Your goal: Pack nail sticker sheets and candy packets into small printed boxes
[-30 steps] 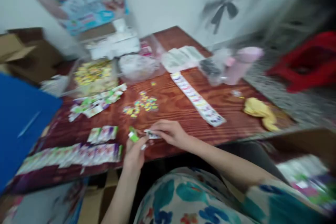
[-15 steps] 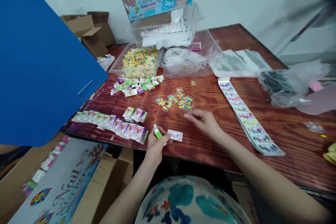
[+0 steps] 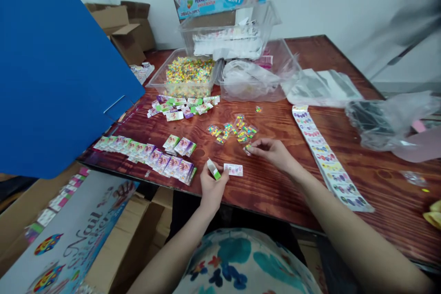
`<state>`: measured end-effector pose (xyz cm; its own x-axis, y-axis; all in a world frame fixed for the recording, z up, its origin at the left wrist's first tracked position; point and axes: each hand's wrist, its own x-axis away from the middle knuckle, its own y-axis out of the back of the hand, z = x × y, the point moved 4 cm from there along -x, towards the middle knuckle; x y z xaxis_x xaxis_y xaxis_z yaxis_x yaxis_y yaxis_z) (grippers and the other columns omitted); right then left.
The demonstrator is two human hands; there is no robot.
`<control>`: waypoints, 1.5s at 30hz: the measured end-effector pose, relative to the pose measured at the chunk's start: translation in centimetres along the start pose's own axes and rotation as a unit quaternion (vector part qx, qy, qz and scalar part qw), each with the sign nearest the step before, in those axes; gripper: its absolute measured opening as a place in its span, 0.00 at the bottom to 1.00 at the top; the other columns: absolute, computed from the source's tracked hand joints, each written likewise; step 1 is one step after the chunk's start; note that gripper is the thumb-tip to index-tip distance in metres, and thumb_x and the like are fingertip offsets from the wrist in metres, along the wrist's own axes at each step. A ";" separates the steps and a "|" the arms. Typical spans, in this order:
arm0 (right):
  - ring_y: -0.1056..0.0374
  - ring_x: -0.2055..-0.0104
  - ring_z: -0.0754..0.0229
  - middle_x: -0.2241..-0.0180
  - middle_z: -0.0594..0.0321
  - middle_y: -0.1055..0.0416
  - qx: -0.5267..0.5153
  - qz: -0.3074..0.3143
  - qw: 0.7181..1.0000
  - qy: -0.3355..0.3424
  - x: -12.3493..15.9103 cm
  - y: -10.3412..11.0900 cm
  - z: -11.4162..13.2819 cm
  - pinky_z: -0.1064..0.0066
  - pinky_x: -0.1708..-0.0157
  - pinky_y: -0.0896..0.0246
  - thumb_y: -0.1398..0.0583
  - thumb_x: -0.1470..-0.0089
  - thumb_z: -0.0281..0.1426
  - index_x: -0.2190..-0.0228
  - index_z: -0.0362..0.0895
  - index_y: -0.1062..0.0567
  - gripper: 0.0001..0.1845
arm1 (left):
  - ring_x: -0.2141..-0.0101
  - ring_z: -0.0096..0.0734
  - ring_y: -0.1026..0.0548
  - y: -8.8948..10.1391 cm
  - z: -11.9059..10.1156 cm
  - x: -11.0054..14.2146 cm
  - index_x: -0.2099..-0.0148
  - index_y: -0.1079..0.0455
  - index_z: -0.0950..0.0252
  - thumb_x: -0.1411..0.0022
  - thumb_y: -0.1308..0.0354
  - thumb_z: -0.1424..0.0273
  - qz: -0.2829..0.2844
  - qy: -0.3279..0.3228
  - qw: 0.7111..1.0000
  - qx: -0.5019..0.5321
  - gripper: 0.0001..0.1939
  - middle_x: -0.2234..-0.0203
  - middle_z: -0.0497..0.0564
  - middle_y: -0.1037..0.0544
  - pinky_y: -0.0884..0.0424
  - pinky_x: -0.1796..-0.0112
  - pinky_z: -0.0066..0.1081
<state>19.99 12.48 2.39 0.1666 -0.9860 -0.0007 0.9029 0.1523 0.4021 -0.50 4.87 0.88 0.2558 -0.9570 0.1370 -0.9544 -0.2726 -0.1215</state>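
My left hand [image 3: 212, 186] is closed around a small green and white box [image 3: 214, 169] whose top flap stands up. Between that thumb and fingers a white nail sticker strip [image 3: 234, 169] also sticks out to the right. My right hand [image 3: 272, 154] pinches a small clear candy packet [image 3: 247, 149] just above the table. Beyond it lies a loose group of candy packets [image 3: 227, 129] with yellow and coloured pieces. To the left, a row of filled-looking small boxes [image 3: 151, 156] overlaps along the table's front edge, with two short stacks behind it.
Unfolded-looking small boxes [image 3: 179, 108] lie in a heap before a clear tub of candy packets [image 3: 189, 76]. A long sticker sheet [image 3: 325, 151] stretches across the right side. Clear plastic bags [image 3: 320, 87] lie behind. A blue panel [image 3: 65, 78] juts in at left.
The view has swung right and steadied. My right hand left the sticker strip beside my left hand, reached toward the candy packets and now has one pinched. My left hand keeps the box and strip.
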 end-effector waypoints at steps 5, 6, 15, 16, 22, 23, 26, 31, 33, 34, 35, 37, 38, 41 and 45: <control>0.31 0.71 0.60 0.73 0.62 0.25 -0.155 0.025 0.988 -0.008 3.2 -3.6 2.6 0.68 0.67 0.34 0.32 0.59 0.48 0.74 0.43 0.24 0.21 | 0.73 0.21 0.33 -1.1 -0.2 0.2 0.68 0.38 0.64 0.51 0.35 0.69 0.001 -0.017 1.000 0.013 0.14 0.74 0.42 0.33 0.33 0.68 0.24; 0.31 0.72 0.61 0.74 0.62 0.26 -0.172 0.024 0.985 -0.021 3.6 -4.2 2.7 0.68 0.69 0.34 0.32 0.59 0.48 0.74 0.43 0.24 0.21 | 0.73 0.21 0.33 -1.2 -0.2 0.3 0.68 0.38 0.64 0.51 0.35 0.69 0.001 -0.019 1.000 0.015 0.14 0.74 0.42 0.33 0.33 0.68 0.24; 0.32 0.75 0.64 0.75 0.63 0.26 -0.302 -0.012 0.950 -0.082 4.2 -4.7 2.3 0.70 0.73 0.32 0.29 0.63 0.45 0.74 0.43 0.24 0.20 | 0.75 0.25 0.31 -0.6 -1.4 0.1 0.68 0.39 0.63 0.49 0.36 0.61 0.028 -0.065 0.980 -0.185 0.15 0.77 0.43 0.31 0.35 0.70 0.25; 0.32 0.75 0.64 0.75 0.64 0.26 -0.293 -0.039 0.953 -0.061 4.1 -4.1 2.6 0.71 0.73 0.33 0.29 0.61 0.45 0.74 0.43 0.24 0.19 | 0.75 0.27 0.30 -0.5 -1.6 0.1 0.66 0.38 0.62 0.49 0.35 0.60 0.032 -0.064 0.966 -0.248 0.17 0.77 0.43 0.30 0.36 0.70 0.26; 0.32 0.71 0.62 0.72 0.62 0.26 -0.094 -0.007 0.991 0.098 4.1 -2.8 5.9 0.71 0.70 0.37 0.36 0.48 0.37 0.69 0.44 0.23 0.09 | 0.66 0.41 0.22 -0.2 -2.2 0.3 0.54 0.41 0.61 0.44 0.38 0.61 0.061 -0.095 0.844 -0.524 0.20 0.69 0.50 0.23 0.34 0.69 0.30; 0.33 0.71 0.61 0.72 0.62 0.26 -0.045 0.017 0.991 0.122 4.2 -2.9 6.3 0.71 0.70 0.38 0.38 0.46 0.35 0.69 0.44 0.23 0.07 | 0.65 0.42 0.22 -0.3 -2.2 0.5 0.54 0.41 0.61 0.44 0.38 0.63 0.070 -0.112 0.829 -0.543 0.20 0.68 0.51 0.23 0.34 0.69 0.31; 0.33 0.70 0.61 0.72 0.61 0.28 0.053 0.078 0.981 0.170 4.1 -3.0 7.2 0.71 0.68 0.39 0.42 0.45 0.29 0.70 0.44 0.24 0.06 | 0.64 0.43 0.22 -0.6 -2.3 1.0 0.54 0.41 0.61 0.45 0.37 0.68 0.088 -0.166 0.791 -0.582 0.20 0.66 0.52 0.23 0.33 0.67 0.32; 0.33 0.67 0.60 0.69 0.59 0.30 0.083 0.139 0.969 0.187 3.6 -3.5 7.4 0.69 0.65 0.38 0.45 0.45 0.25 0.70 0.44 0.24 0.09 | 0.67 0.41 0.23 -1.1 -2.0 1.5 0.59 0.40 0.61 0.45 0.37 0.66 0.098 -0.205 0.777 -0.587 0.16 0.69 0.52 0.23 0.34 0.68 0.30; 0.33 0.69 0.61 0.71 0.62 0.29 0.057 0.151 0.975 0.150 3.4 -3.9 6.8 0.70 0.67 0.38 0.44 0.46 0.27 0.69 0.45 0.25 0.07 | 0.68 0.40 0.22 -1.0 -1.7 1.5 0.58 0.40 0.61 0.44 0.37 0.65 0.085 -0.209 0.796 -0.562 0.16 0.70 0.51 0.23 0.34 0.69 0.29; 0.34 0.71 0.61 0.72 0.63 0.29 0.040 0.150 0.979 0.128 3.3 -4.0 6.4 0.70 0.69 0.39 0.43 0.46 0.28 0.68 0.45 0.26 0.05 | 0.68 0.40 0.22 -0.9 -1.6 1.5 0.58 0.40 0.60 0.44 0.37 0.64 0.076 -0.210 0.806 -0.549 0.16 0.71 0.51 0.23 0.34 0.70 0.29; 0.34 0.71 0.61 0.73 0.63 0.30 0.026 0.146 0.983 0.110 3.2 -4.0 6.1 0.71 0.70 0.39 0.42 0.46 0.29 0.67 0.45 0.26 0.04 | 0.68 0.39 0.22 -0.8 -1.4 1.5 0.58 0.40 0.60 0.44 0.37 0.64 0.069 -0.213 0.813 -0.537 0.17 0.70 0.51 0.23 0.34 0.70 0.29; 0.35 0.71 0.61 0.72 0.63 0.30 0.016 0.132 0.986 0.104 3.3 -4.0 5.9 0.71 0.70 0.40 0.41 0.47 0.32 0.68 0.44 0.27 0.04 | 0.67 0.39 0.22 -0.6 -1.2 1.6 0.57 0.40 0.60 0.44 0.37 0.64 0.068 -0.224 0.817 -0.527 0.17 0.69 0.51 0.23 0.33 0.69 0.29; 0.35 0.70 0.61 0.71 0.62 0.31 0.020 0.128 0.985 0.117 3.3 -3.9 6.1 0.71 0.69 0.39 0.41 0.47 0.31 0.68 0.44 0.27 0.04 | 0.67 0.40 0.22 -0.6 -1.1 1.6 0.57 0.39 0.60 0.44 0.37 0.64 0.075 -0.230 0.814 -0.528 0.16 0.69 0.51 0.23 0.33 0.68 0.29; 0.34 0.68 0.60 0.69 0.61 0.31 0.029 0.152 0.975 0.157 3.6 -4.0 6.7 0.69 0.66 0.39 0.44 0.44 0.29 0.68 0.44 0.27 0.06 | 0.68 0.40 0.22 -0.7 -1.0 1.7 0.57 0.39 0.61 0.44 0.37 0.65 0.093 -0.229 0.808 -0.536 0.16 0.70 0.52 0.23 0.33 0.68 0.30; 0.34 0.69 0.60 0.69 0.61 0.30 0.026 0.076 0.988 0.130 3.6 -3.6 6.6 0.70 0.68 0.38 0.42 0.46 0.29 0.67 0.45 0.28 0.04 | 0.66 0.41 0.22 -0.9 -1.3 1.8 0.56 0.40 0.61 0.45 0.37 0.65 0.076 -0.202 0.826 -0.521 0.18 0.68 0.52 0.22 0.32 0.68 0.31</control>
<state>14.70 7.92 7.00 0.4003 -0.9007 -0.1690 0.8392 0.2862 0.4625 0.59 3.54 2.49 -0.0485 -0.9849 -0.1664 -0.5401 -0.1143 0.8338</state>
